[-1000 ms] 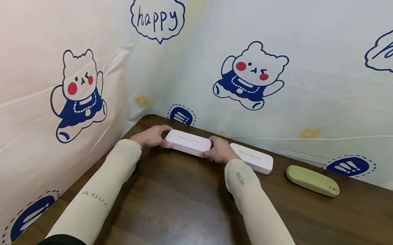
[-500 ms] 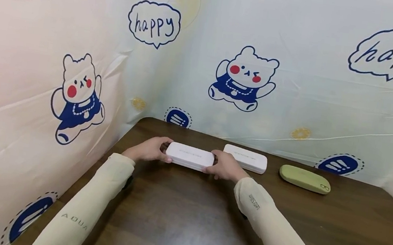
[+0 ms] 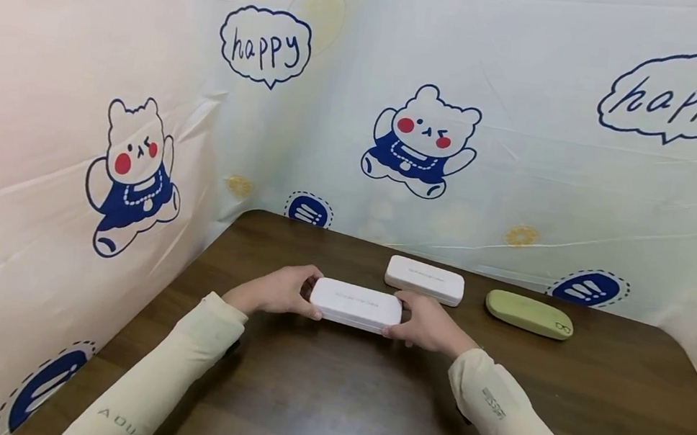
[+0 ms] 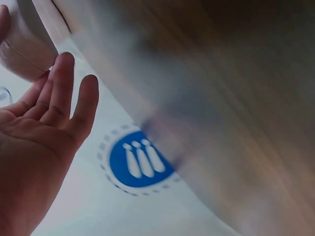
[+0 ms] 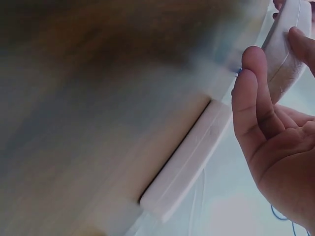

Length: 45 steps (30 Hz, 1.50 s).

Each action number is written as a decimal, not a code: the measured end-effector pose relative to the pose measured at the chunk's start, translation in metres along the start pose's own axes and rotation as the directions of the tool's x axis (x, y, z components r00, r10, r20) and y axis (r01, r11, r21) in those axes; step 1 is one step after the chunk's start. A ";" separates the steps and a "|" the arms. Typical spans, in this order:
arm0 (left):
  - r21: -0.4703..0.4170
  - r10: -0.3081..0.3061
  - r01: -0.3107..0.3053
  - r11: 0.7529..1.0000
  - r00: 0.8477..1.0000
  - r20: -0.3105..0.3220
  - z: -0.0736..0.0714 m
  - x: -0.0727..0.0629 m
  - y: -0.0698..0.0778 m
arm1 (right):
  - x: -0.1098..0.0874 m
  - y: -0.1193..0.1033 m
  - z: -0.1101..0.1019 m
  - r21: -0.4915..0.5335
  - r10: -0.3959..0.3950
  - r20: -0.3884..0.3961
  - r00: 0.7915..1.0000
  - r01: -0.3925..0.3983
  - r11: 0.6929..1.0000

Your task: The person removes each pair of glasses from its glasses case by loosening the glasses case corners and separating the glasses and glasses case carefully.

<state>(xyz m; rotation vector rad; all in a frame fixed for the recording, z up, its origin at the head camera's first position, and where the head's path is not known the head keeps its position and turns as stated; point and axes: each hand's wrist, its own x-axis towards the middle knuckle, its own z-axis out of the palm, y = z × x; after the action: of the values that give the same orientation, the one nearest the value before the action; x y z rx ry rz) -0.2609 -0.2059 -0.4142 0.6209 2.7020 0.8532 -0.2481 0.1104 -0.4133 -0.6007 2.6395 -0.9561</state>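
A white glasses case [image 3: 356, 304] with faint lettering on its lid is held between both hands, its lid closed. My left hand [image 3: 281, 289] grips its left end, thumb toward the near side. At the other end my right hand [image 3: 430, 322] pinches the case between thumb and fingers. In the right wrist view the held white case [image 5: 283, 54] is off the table surface. The left wrist view has only one end of the white case [image 4: 27, 46], at the fingertips of the left hand [image 4: 44, 128].
Behind the right hand a second white glasses case [image 3: 424, 280] lies on the brown wooden table [image 3: 325, 403]. Further right lies a green glasses case [image 3: 529, 314] with a small spectacles mark. A printed cloth [image 3: 524, 65] hangs along the table's back and left sides.
Both hands have brought the held white case nearer and slightly rightward, away from the table's back edge. It is now in front of the second white case. The head view has shifted a little.
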 end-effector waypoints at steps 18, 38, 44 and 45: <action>0.239 0.148 -0.161 0.958 0.986 0.072 0.053 -0.008 0.061 | -0.077 0.028 -0.014 -0.197 0.029 -0.022 0.999 -0.033 0.980; 0.338 0.167 -0.196 0.921 0.979 0.114 0.082 0.003 0.086 | -0.105 0.038 -0.016 -0.331 -0.016 -0.037 0.999 0.003 0.944; 0.196 0.202 -0.236 0.952 0.963 0.179 0.082 0.011 0.080 | -0.107 0.044 -0.011 -0.346 -0.078 -0.060 0.995 0.053 0.937; 0.171 0.206 -0.237 0.956 0.961 0.185 0.083 0.012 0.078 | -0.106 0.045 -0.010 -0.345 -0.091 -0.062 0.994 0.065 0.936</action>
<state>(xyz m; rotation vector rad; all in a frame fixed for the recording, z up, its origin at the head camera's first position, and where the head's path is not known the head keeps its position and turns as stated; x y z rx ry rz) -0.2177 -0.1020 -0.4359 1.0073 2.6138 0.5626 -0.1716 0.1971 -0.4241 -0.7642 2.8962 -0.5463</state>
